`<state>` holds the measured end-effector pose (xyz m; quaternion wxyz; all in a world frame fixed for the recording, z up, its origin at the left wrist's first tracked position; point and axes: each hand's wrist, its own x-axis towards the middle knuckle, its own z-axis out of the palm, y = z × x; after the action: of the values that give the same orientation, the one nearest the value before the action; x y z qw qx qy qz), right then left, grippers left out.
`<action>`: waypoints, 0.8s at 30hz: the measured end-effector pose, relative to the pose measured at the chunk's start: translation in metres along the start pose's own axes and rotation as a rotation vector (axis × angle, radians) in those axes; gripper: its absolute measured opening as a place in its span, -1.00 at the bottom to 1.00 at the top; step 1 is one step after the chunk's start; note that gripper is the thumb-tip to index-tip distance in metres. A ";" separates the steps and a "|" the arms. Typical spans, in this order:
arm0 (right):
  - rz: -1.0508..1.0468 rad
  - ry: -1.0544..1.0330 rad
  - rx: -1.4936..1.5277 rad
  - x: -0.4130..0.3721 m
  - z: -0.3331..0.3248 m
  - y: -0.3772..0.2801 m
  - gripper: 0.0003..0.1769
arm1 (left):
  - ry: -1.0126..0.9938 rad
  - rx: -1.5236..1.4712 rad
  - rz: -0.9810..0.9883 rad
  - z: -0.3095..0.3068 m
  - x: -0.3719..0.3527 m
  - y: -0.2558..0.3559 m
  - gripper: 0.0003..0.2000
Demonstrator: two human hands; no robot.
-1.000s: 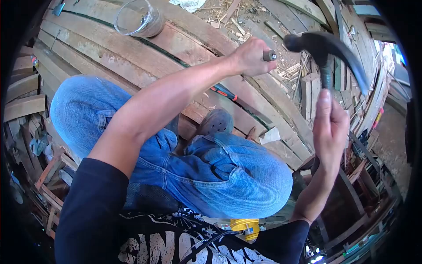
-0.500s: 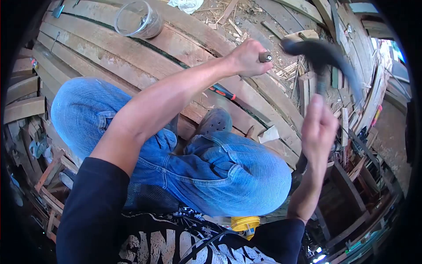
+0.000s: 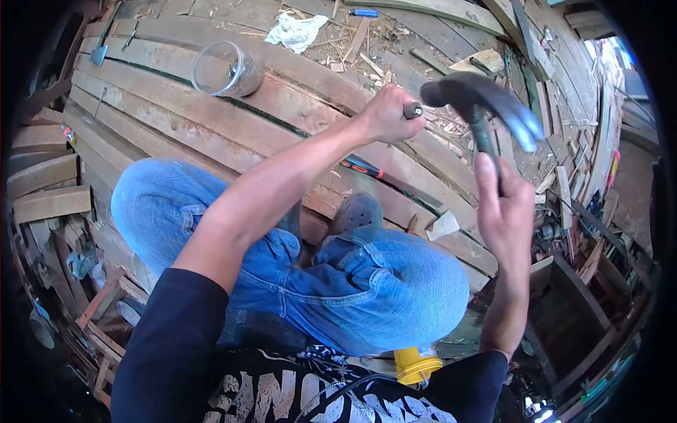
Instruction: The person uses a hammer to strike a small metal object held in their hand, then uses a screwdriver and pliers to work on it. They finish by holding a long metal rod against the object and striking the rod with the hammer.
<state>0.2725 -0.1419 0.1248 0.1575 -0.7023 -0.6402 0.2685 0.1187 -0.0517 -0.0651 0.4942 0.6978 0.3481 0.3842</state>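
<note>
Two bare hands were at work: one left hand (image 3: pixel 386 113) wrapped round a single short metal rod (image 3: pixel 412 110), and one right hand (image 3: pixel 504 208) wrapped round a single hammer (image 3: pixel 472 95). Two knees in blue jeans (image 3: pixel 395 289) showed below them, with one grey shoe (image 3: pixel 356 210) between. On the planks (image 3: pixel 176 120) lay one clear jar (image 3: pixel 226 69) at the far left, one white rag (image 3: pixel 296 29) beyond it, one small blue object (image 3: pixel 364 12) at the far edge, one red-and-black handled tool (image 3: pixel 363 166) near the shoe, and one pale wood offcut (image 3: pixel 444 225) to its right. One yellow container (image 3: pixel 416 363) sat nearest the person. The loose wood scraps were too many to count.
</note>
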 end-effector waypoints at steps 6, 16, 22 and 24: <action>-0.011 0.010 -0.047 -0.004 0.005 0.000 -0.62 | -0.003 -0.001 -0.072 -0.003 -0.002 0.002 -0.76; 0.004 0.017 -0.002 -0.007 0.014 0.001 -0.56 | -0.032 0.010 -0.092 -0.003 -0.004 -0.001 -0.75; 0.065 0.063 0.212 -0.007 0.004 -0.003 -0.56 | -0.069 0.046 -0.091 -0.007 -0.003 -0.004 -0.80; 0.023 0.043 0.087 -0.003 0.015 0.004 -0.56 | -0.019 0.016 -0.105 -0.005 -0.004 0.001 -0.77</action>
<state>0.2671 -0.1472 0.1110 0.1985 -0.7078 -0.6161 0.2828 0.1120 -0.0533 -0.0639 0.5111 0.6864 0.3825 0.3483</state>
